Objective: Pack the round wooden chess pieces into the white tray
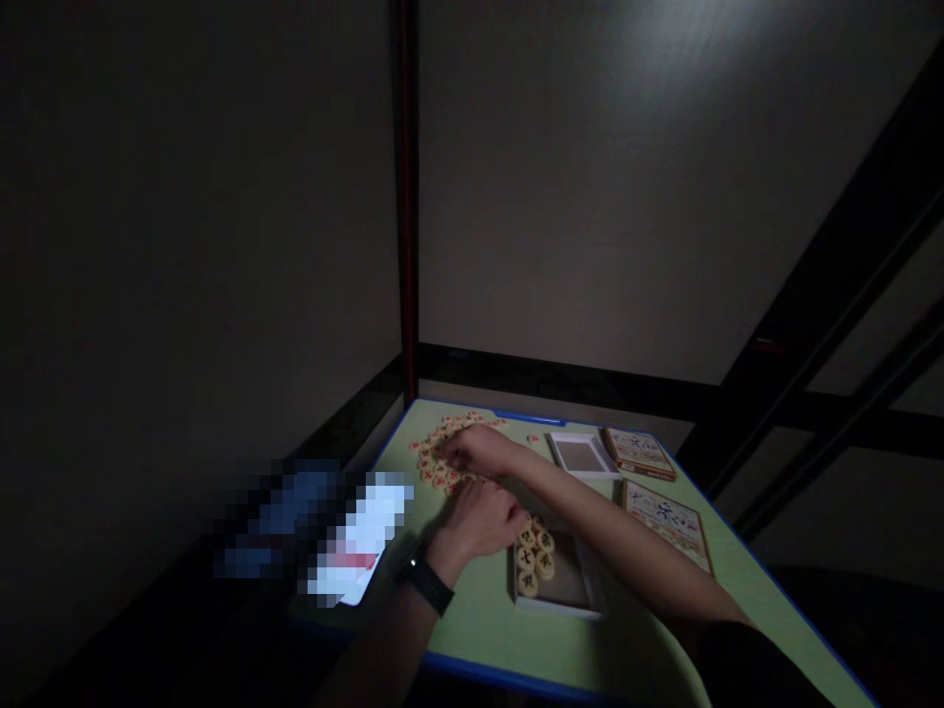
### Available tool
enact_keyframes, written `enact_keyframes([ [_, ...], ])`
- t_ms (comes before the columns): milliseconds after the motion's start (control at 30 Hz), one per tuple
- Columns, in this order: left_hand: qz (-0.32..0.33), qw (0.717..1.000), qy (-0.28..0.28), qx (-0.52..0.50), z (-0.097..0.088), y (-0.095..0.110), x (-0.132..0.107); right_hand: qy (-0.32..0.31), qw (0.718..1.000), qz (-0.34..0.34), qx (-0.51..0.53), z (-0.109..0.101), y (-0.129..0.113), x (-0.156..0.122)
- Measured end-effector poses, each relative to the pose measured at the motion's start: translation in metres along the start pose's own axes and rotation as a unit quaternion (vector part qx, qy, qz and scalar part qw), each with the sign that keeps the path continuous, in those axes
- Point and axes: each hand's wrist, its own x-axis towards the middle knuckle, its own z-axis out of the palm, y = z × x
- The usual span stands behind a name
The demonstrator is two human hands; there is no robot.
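Many round Chinese chess pieces [441, 482] with red or black characters lie spread at the table's far left. My right hand [483, 449] reaches across to them, its fingers curled in a pinch at a piece among the others. Closer to me, my left hand [479, 518], with a dark watch on the wrist, is closed at the upper left corner of an open shallow box [567, 600]. What its fingers hold is hidden. Several black-marked pieces [527, 560] stand in rows along the left side of that box. My right forearm passes over the box's far right corner.
An open white box part [590, 474] lies farther back. Beside it are a printed box [640, 452] and a printed lid [668, 521]. A lit phone [361, 551] rests at the left of the green table [487, 610], which has blue edges. Walls stand behind and left.
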Motion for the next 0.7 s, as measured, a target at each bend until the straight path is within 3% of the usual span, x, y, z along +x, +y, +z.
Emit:
enact_keyframes([
  [233, -0.005, 1.0, -0.01, -0.01, 0.002, 0.001, 0.001, -0.067, 0.996, -0.013, -0.051, 0.014, -0.004, 0.032],
  [700, 0.002, 1.0, 0.002, -0.026, -0.001, 0.002, 0.0, -0.103, 0.989, 0.018, -0.102, 0.017, -0.012, 0.029],
])
